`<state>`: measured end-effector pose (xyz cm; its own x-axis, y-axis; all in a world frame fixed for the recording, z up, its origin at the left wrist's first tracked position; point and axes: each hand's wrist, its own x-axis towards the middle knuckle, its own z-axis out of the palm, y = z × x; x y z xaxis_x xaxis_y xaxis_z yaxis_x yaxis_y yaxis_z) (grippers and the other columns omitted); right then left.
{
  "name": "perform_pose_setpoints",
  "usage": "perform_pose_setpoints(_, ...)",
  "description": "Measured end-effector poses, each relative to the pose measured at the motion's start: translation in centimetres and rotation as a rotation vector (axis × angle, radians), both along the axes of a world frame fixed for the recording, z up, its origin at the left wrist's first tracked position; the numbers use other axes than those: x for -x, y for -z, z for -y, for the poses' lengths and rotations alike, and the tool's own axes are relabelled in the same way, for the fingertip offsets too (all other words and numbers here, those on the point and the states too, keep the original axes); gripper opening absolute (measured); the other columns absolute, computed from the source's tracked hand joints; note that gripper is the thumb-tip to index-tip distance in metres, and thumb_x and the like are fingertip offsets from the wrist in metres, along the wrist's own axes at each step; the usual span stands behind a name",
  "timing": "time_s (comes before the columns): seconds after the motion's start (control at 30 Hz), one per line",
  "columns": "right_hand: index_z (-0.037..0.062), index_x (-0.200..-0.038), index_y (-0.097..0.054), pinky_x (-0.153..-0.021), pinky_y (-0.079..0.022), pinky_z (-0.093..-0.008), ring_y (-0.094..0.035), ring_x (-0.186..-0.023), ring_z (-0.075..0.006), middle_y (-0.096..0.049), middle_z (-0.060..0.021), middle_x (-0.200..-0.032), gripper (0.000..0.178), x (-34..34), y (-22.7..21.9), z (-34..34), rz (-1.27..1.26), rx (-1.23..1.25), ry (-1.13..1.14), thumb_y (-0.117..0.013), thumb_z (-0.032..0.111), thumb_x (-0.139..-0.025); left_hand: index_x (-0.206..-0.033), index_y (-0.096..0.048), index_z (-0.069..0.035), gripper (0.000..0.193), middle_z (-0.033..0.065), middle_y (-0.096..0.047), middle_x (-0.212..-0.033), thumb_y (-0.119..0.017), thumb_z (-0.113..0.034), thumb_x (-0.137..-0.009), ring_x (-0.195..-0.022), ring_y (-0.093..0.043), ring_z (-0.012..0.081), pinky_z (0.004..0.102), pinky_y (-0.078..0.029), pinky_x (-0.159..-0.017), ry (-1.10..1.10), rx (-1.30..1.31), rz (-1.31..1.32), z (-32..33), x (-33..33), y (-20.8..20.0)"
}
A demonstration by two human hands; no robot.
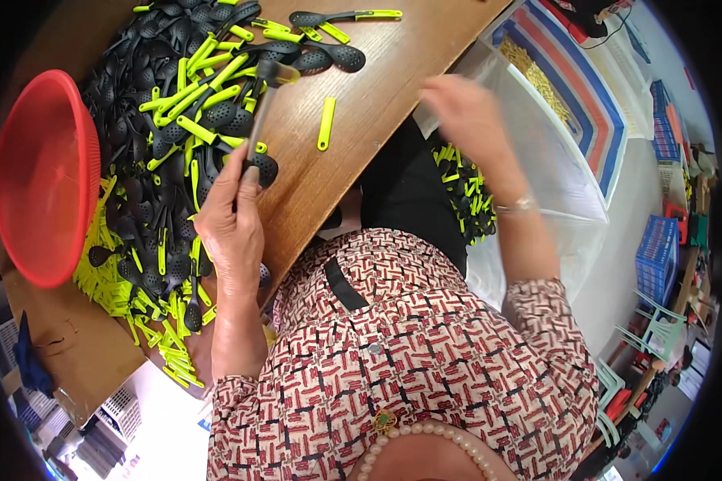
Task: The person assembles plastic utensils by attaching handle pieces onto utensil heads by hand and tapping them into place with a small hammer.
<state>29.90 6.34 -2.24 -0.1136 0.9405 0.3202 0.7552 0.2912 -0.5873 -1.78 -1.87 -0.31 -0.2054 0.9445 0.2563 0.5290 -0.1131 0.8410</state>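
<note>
Fingers (231,180) and thumb of the left hand (229,228) close together around the slim greyish shaft of a hammer-like tool (263,112), whose dark head, yellowish at one end, stands beyond the fingertips, away from the person's body. From where I stand, the shaft rises from between the index finger and thumb, and the tool is slightly blurred. Just beyond the thumb tip shows a round, black, perforated spoon bowl (262,171); whether it touches the hand I cannot tell. Left of the tool spreads a large heap of black perforated spoons with lime-green handles (128,96), piled on the brown wooden table (297,184). To the tool's right, one flat, lime-green handle (326,124) lies alone on the wood, apart from the fingers, while a few more black spoons (345,58) lie farther up. Blurred, the right hand (465,112) hangs by the table's right edge, near some translucent plastic sheeting (537,136); I cannot tell how its fingers are set or whether they hold anything. Below that hand sit more black and lime-green pieces (465,200). A red plastic basin (44,176) stands tilted beside the heap's left side.
</note>
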Motion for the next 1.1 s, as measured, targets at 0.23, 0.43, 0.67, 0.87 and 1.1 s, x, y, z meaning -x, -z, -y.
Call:
perform_pose_setpoints(0.23, 0.0085, -0.083, -0.064, -0.078, -0.048, -0.0417, -0.059, -0.092, -0.0300, -0.063, -0.0119, -0.094, 0.011, 15.5, 2.7, -1.5, 0.152, -0.493, -0.457, -0.065, 0.007, -0.072, -0.128, -0.067, -0.003, 0.033, 0.0058, -0.072, -0.106, -0.063, 0.000, -0.095, -0.088, -0.063, 0.0101, 0.0237, -0.050, -0.080, -0.003, -0.036, -0.047, 1.6, 0.1, -1.2)
perform_pose_setpoints(0.43, 0.0074, -0.086, -0.068, -0.079, -0.046, -0.0423, -0.060, -0.092, -0.0300, -0.063, -0.0108, -0.094, 0.016, 9.6, 1.8, -9.2, 0.390, -0.483, 0.045, -0.074, 0.015, -0.073, -0.130, -0.066, -0.003, 0.033, 0.0001, -0.070, -0.099, -0.062, -0.003, -0.097, -0.077, -0.057, 0.0054, 0.0193, -0.048, -0.069, -0.021, -0.023, -0.047, 1.8, 0.8, -1.2)
perform_pose_setpoints(0.67, 0.0067, -0.092, -0.066, -0.069, -0.054, -0.0422, -0.066, -0.079, -0.0372, -0.067, -0.0138, -0.088, 0.012, 4.4, 1.8, -6.9, 0.309, -0.280, 0.061, -0.063, 0.018, -0.089, -0.124, -0.068, -0.003, 0.031, 0.0120, -0.074, -0.113, -0.067, -0.002, -0.094, -0.103, -0.068, 0.0148, 0.0277, -0.051, -0.091, 0.040, 0.019, 0.053, 0.8, -0.4, -0.6)
perform_pose_setpoints(0.87, 0.0044, -0.114, -0.072, -0.042, -0.035, -0.0203, -0.048, -0.046, -0.0024, -0.054, 0.0049, -0.061, 0.026, -0.7, -0.7, 5.1, -0.596, 0.705, -0.028, -0.056, 0.007, -0.093, -0.124, -0.069, -0.006, 0.030, 0.0122, -0.074, -0.103, -0.067, -0.003, -0.094, -0.091, -0.070, 0.0165, 0.0271, -0.052, -0.084, 0.124, 0.028, -0.046, 0.8, -1.3, -0.1)
perform_pose_setpoints(1.1, 0.0037, -0.115, -0.073, -0.043, -0.028, -0.0190, -0.040, -0.047, 0.0004, -0.057, 0.0095, -0.065, 0.027, 0.5, 2.0, 8.1, -0.793, 0.687, 0.074, -0.059, 0.003, -0.092, -0.126, -0.069, -0.018, 0.042, 0.0102, -0.057, -0.075, -0.070, -0.002, -0.087, -0.062, -0.057, 0.0257, 0.0364, -0.049, -0.064, 0.257, -0.126, -0.343, 0.9, -3.9, -0.7)
